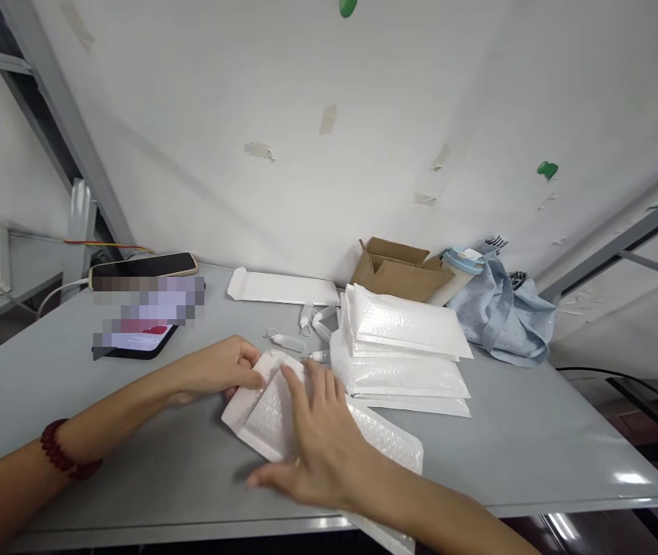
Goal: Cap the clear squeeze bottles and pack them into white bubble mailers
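Observation:
A white bubble mailer [271, 420] lies at a slant near the front of the grey table, its flap end toward the left. My left hand [225, 367] pinches that flap end between thumb and curled fingers. Across the mailer's middle rests my right hand [329, 439], palm down, fingers and thumb spread. More white bubble-wrap envelope [392, 438] shows beyond my right wrist; whether it is the same mailer I cannot tell. Just behind the hands are several small clear tubes [288, 341] with white ends and thin loops.
A stack of bubble mailers [409, 327] stands right of the hands, and a single mailer [288, 288] lies behind. Farther back are an open cardboard box [401, 270], a lidded cup [460, 266] and a light-blue cloth bag [502, 312]. Two phones [143, 266] lie at left.

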Demonstrator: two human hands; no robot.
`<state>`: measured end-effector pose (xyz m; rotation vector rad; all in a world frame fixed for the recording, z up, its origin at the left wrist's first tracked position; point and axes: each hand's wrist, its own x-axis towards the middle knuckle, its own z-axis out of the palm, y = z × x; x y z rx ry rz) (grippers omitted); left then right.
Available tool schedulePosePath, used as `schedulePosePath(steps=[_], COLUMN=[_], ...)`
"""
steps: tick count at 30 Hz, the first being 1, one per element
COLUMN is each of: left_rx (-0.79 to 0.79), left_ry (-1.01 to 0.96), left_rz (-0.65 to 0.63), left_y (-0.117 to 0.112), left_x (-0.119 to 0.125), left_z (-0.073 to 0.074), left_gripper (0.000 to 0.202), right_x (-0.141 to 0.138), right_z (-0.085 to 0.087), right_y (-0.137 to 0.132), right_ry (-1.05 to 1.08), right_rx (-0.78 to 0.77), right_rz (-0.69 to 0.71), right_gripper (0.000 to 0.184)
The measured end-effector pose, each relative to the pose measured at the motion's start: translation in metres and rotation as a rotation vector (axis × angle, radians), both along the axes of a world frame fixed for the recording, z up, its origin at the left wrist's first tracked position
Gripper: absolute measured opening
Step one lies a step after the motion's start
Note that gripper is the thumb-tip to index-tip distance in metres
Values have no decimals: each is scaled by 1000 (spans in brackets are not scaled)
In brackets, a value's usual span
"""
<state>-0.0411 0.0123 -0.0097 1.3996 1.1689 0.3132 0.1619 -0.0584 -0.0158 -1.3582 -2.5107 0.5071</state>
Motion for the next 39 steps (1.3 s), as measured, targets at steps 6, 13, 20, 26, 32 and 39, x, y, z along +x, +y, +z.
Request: schedulePosePath(steps=[6,13,20,26,32,39], left_rx=[-82,450,957,817,551,409], left_ry=[-69,148,329,327,182,153], left_rz=[-145,109,-62,22,-138,-390], left_y=[-1,27,45,42,35,22], left_x=[0,-17,-6,-29,-70,-30], left_z=[0,-17,-44,-14,21,2], left_gripper=[10,42,37,36,28,29], right_x=[-6,3,7,5,5,4], right_z=[-2,-3,-1,1,1,1], right_y=[-10,3,9,11,14,10], right_ry=[-106,114,249,180,218,252], right_rx=[66,123,-4,-97,-121,-155], right_rz=[74,71,37,-39,-75,-50], right_gripper=[78,50,54,66,69,66])
